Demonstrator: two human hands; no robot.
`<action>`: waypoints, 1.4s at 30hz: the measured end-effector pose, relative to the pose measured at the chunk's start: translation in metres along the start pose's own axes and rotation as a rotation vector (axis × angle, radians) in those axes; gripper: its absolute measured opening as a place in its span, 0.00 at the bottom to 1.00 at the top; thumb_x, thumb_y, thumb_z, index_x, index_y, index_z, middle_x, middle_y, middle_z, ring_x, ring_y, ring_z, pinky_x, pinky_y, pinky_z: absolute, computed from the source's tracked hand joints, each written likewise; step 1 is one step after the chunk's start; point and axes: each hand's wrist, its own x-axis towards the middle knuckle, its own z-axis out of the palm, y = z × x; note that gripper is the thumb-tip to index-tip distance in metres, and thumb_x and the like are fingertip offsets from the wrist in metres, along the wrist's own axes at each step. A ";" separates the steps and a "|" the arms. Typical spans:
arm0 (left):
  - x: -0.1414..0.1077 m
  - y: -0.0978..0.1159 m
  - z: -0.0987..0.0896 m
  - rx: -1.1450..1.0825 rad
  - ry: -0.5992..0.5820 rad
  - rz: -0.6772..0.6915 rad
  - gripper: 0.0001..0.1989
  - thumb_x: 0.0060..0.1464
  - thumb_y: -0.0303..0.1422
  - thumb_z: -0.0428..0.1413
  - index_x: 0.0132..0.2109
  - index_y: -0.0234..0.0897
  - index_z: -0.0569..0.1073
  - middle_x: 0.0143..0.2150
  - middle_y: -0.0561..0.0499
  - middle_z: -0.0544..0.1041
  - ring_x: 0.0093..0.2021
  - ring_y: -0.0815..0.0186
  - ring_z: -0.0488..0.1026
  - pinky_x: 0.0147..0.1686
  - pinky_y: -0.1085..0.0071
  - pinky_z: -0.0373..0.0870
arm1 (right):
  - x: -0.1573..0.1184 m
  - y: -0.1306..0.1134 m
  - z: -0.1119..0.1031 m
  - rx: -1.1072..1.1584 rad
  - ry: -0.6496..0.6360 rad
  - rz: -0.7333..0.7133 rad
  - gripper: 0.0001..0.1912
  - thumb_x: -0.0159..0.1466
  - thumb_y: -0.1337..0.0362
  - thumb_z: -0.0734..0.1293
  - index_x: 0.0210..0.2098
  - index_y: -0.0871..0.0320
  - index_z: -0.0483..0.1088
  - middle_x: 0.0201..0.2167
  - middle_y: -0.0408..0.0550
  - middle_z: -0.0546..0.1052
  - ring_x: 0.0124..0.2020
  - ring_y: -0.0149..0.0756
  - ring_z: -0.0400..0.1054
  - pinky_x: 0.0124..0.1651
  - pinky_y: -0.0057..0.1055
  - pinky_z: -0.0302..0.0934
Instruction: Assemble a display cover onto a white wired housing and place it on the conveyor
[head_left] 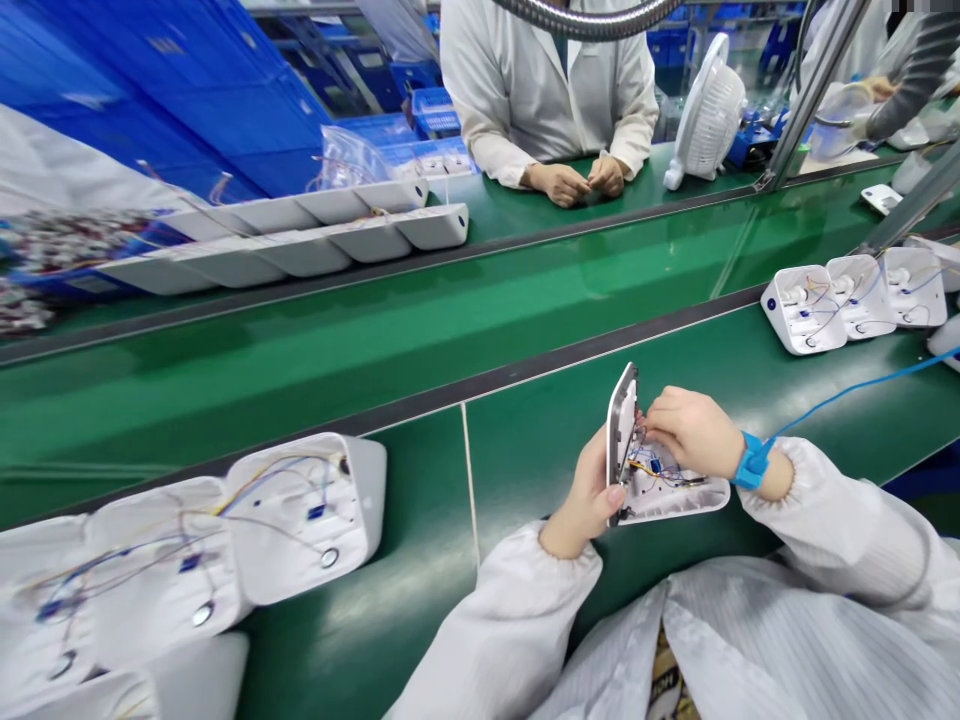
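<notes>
My left hand [589, 497] is closed around a white panel with a dark inner rim [622, 425], its thumb over the lower edge. The panel stands nearly upright beside an open white plastic housing [675, 503], where thin coloured wires and a small blue connector [655, 465] show. Over the housing, my right hand [691, 430] has its fingers bent together close to the panel's inner side. What those fingertips pinch, if anything, is hidden. A blue wrist strap [753, 461] with a blue cord circles my right wrist.
Several open, wired white housings [300, 520] stand at the left, others [806, 310] at the right. Beyond a green belt [525, 290], a co-worker's hands [585, 183] rest near a white fan [709, 115]. Rows of housings [307, 250] line the far left bench.
</notes>
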 end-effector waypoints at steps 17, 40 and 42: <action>-0.002 -0.004 0.004 -0.026 0.006 0.016 0.39 0.51 0.59 0.54 0.63 0.39 0.66 0.61 0.41 0.71 0.60 0.44 0.68 0.62 0.45 0.62 | 0.007 -0.002 0.002 -0.145 -0.077 0.013 0.12 0.69 0.66 0.62 0.30 0.61 0.71 0.29 0.51 0.73 0.34 0.39 0.60 0.37 0.36 0.53; 0.006 0.007 0.003 0.002 -0.062 0.019 0.47 0.50 0.60 0.56 0.69 0.39 0.57 0.67 0.38 0.64 0.65 0.44 0.64 0.65 0.49 0.59 | 0.005 -0.023 -0.036 0.396 -0.353 0.208 0.17 0.61 0.51 0.71 0.29 0.59 0.68 0.31 0.44 0.73 0.30 0.32 0.65 0.34 0.29 0.58; 0.006 0.005 0.003 -0.009 -0.065 0.019 0.46 0.50 0.60 0.56 0.69 0.39 0.57 0.67 0.38 0.64 0.64 0.45 0.65 0.65 0.48 0.59 | 0.001 -0.030 -0.033 0.414 -0.347 0.323 0.17 0.54 0.56 0.76 0.29 0.58 0.66 0.27 0.40 0.71 0.26 0.29 0.62 0.30 0.27 0.54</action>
